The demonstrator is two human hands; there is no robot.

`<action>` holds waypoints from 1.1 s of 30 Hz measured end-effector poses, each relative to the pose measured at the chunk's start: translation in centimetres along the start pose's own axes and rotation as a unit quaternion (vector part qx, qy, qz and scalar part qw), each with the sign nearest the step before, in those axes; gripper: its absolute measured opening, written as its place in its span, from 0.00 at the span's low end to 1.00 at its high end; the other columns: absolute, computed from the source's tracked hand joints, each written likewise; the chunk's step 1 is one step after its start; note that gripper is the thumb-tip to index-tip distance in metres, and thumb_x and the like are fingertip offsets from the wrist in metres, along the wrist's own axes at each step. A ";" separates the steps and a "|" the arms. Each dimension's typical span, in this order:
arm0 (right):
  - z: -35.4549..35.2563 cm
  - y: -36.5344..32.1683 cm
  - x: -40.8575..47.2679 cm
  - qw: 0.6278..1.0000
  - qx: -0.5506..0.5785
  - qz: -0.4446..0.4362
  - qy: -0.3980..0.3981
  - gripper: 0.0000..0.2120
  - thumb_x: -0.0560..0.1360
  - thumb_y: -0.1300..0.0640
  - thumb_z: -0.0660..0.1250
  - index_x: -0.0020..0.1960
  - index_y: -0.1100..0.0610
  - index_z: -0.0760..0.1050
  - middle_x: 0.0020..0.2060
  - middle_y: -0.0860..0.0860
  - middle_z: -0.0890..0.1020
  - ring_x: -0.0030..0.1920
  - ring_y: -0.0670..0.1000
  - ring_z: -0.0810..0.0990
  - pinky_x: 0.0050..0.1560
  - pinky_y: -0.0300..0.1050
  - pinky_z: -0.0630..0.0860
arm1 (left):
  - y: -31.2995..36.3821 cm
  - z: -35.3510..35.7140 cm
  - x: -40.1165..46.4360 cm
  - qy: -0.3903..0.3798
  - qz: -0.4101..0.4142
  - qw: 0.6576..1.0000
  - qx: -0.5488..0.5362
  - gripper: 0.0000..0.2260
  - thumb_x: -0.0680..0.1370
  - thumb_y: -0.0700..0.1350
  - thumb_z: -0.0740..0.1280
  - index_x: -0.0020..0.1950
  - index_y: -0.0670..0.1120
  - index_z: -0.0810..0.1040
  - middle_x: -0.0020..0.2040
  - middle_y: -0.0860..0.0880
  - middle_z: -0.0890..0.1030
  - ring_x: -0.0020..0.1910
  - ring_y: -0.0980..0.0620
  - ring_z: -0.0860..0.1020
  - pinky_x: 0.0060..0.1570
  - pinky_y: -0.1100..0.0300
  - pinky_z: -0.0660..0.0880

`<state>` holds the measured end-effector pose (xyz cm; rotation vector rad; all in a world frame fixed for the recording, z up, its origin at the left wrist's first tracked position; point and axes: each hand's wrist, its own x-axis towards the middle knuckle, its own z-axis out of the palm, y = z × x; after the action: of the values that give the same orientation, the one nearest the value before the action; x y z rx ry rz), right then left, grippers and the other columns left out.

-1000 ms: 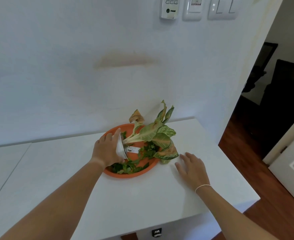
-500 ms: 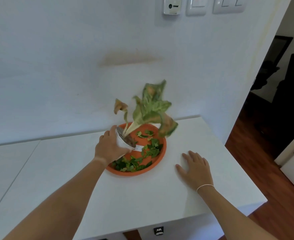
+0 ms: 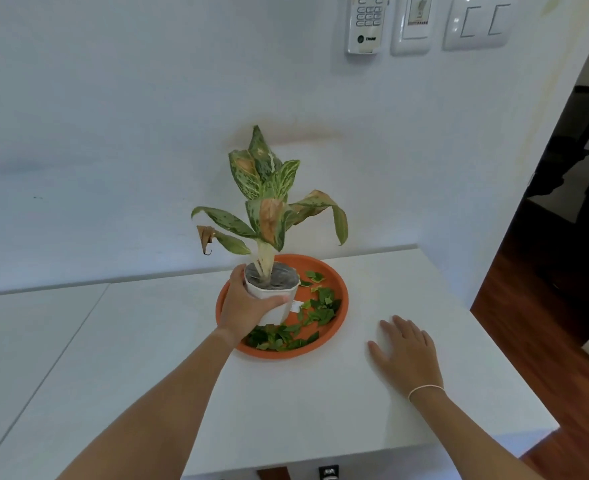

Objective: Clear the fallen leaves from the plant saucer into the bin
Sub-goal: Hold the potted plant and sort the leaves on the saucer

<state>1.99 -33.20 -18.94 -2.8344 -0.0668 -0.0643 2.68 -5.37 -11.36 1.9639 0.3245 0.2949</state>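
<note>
An orange plant saucer (image 3: pixel 341 303) sits on the white table (image 3: pixel 306 403) near the wall. In it stands a white plant pot (image 3: pixel 279 296), upright, with a spotted green plant (image 3: pixel 268 202) whose leaves have brown patches. My left hand (image 3: pixel 248 306) is wrapped around the pot's left side. Several small green fallen leaves (image 3: pixel 317 310) lie scattered over the right and front of the saucer. My right hand (image 3: pixel 407 351) rests flat on the table to the right of the saucer, fingers apart, holding nothing. No bin is in view.
The white wall stands right behind the saucer, with a remote holder (image 3: pixel 365 26) and switches (image 3: pixel 476 22) high up. The table's right edge drops to a wooden floor (image 3: pixel 545 306) and a dark doorway (image 3: pixel 577 161). A seam (image 3: pixel 43 372) splits the table at left.
My left hand has swung the tipped pot from lying on its side in the saucer up to standing upright. My right hand stayed flat on the table.
</note>
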 end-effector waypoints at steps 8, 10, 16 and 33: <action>0.1 0.0 0.1 1.000 0.000 -0.002 -0.012 0.27 0.76 0.40 0.55 0.72 0.48 0.66 0.75 0.49 0.64 0.75 0.52 0.60 0.75 0.49 0.53 | 0.1 0.7 1.1 0.002 -0.030 0.998 -0.053 0.43 0.65 0.48 0.79 0.74 0.50 0.59 0.67 0.50 0.73 0.63 0.47 0.74 0.58 0.47 0.78; 0.1 0.0 0.2 1.000 0.008 -0.002 -0.011 0.27 0.76 0.40 0.56 0.72 0.48 0.66 0.74 0.49 0.64 0.75 0.52 0.60 0.75 0.49 0.52 | 0.2 0.9 1.6 -0.006 -0.027 0.998 -0.063 0.44 0.65 0.47 0.79 0.74 0.50 0.59 0.67 0.49 0.73 0.65 0.47 0.74 0.60 0.49 0.77; 0.4 0.2 0.4 1.000 0.008 -0.005 0.003 0.26 0.77 0.42 0.57 0.72 0.49 0.66 0.74 0.49 0.65 0.75 0.52 0.61 0.75 0.49 0.53 | -0.6 2.2 2.8 -0.026 -0.038 0.995 -0.089 0.45 0.64 0.46 0.80 0.74 0.51 0.58 0.67 0.49 0.73 0.65 0.48 0.74 0.63 0.48 0.75; -1.7 -1.6 1.7 0.972 0.223 0.012 0.078 0.21 0.74 0.51 0.68 0.65 0.55 0.74 0.64 0.51 0.76 0.65 0.51 0.74 0.69 0.47 0.66 | -1.2 2.2 3.4 -0.044 -0.032 0.995 -0.088 0.45 0.63 0.47 0.80 0.73 0.50 0.58 0.67 0.49 0.74 0.64 0.48 0.74 0.62 0.49 0.76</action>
<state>3.53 -32.09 -16.72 -2.3708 -0.0100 -0.2352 6.48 -5.53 -13.13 1.7834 0.2932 0.1874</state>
